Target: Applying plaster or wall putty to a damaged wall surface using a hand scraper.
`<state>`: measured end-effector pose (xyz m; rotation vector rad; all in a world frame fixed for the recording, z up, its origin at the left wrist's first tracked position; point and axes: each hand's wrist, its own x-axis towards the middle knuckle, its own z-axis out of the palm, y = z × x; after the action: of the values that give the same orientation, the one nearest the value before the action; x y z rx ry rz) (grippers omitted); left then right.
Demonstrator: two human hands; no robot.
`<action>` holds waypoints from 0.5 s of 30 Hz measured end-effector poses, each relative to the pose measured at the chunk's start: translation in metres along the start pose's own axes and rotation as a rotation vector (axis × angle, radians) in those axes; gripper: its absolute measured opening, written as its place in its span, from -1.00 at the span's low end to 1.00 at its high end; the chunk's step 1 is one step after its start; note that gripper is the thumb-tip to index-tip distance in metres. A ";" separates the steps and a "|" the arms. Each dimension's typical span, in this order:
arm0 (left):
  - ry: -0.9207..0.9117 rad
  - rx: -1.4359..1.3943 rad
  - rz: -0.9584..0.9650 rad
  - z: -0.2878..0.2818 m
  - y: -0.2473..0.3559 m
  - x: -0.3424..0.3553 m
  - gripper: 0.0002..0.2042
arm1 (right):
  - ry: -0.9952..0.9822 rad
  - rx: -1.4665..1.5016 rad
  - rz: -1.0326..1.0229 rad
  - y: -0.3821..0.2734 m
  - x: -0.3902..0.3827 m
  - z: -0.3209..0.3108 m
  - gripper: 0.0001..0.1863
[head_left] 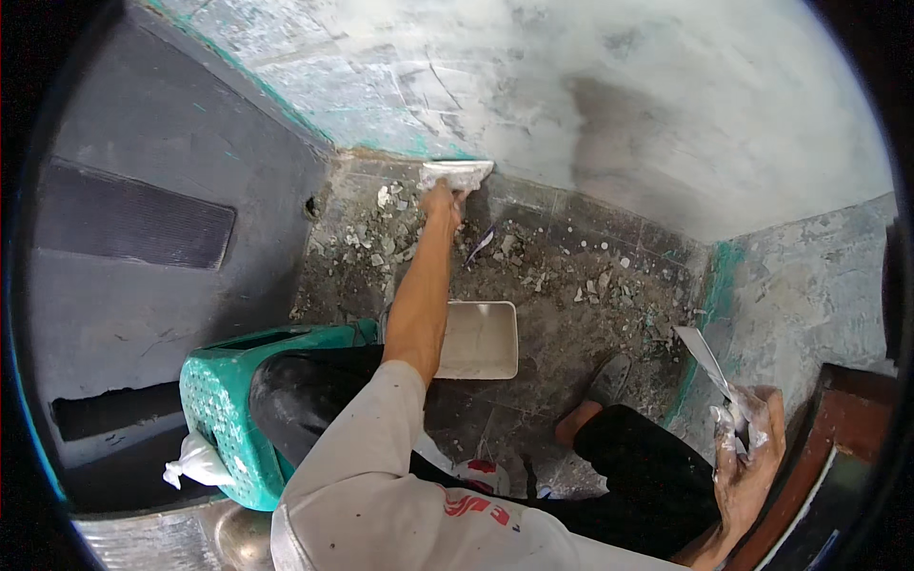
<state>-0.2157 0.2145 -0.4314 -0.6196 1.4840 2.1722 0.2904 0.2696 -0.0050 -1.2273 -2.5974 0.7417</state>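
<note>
My left hand (441, 202) reaches far forward and grips a wide putty knife (459, 172), its blade pressed against the foot of the grey plastered wall (590, 86) where it meets the floor. My right hand (750, 447), smeared with white filler, hangs out to the right and holds a second, narrower scraper (705, 357) with its blade pointing up and left. A white rectangular tray (481, 340) lies on the floor just right of my left forearm.
Plaster chips and rubble (552, 271) litter the dark tiled floor. A green plastic stool (238, 400) stands under me at the left, with a knotted white bag (195, 464) hanging beside it. A dark panel (133, 219) fills the left side. A reddish wooden edge (838, 428) is at right.
</note>
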 end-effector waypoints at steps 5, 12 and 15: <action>-0.139 0.144 -0.128 0.035 0.025 0.023 -0.64 | 0.014 -0.105 -0.130 0.007 0.012 0.006 -0.66; -0.155 -0.157 -0.016 0.077 0.093 0.014 -0.75 | -0.108 -0.079 -0.108 0.006 0.011 -0.006 -0.51; -0.182 -0.143 0.029 0.093 0.116 -0.021 -0.79 | -0.048 -0.042 -0.173 0.005 0.004 -0.010 -0.58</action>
<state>-0.2765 0.2609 -0.3028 -0.4351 1.2597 2.3046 0.2946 0.2790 0.0007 -0.9899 -2.7279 0.6945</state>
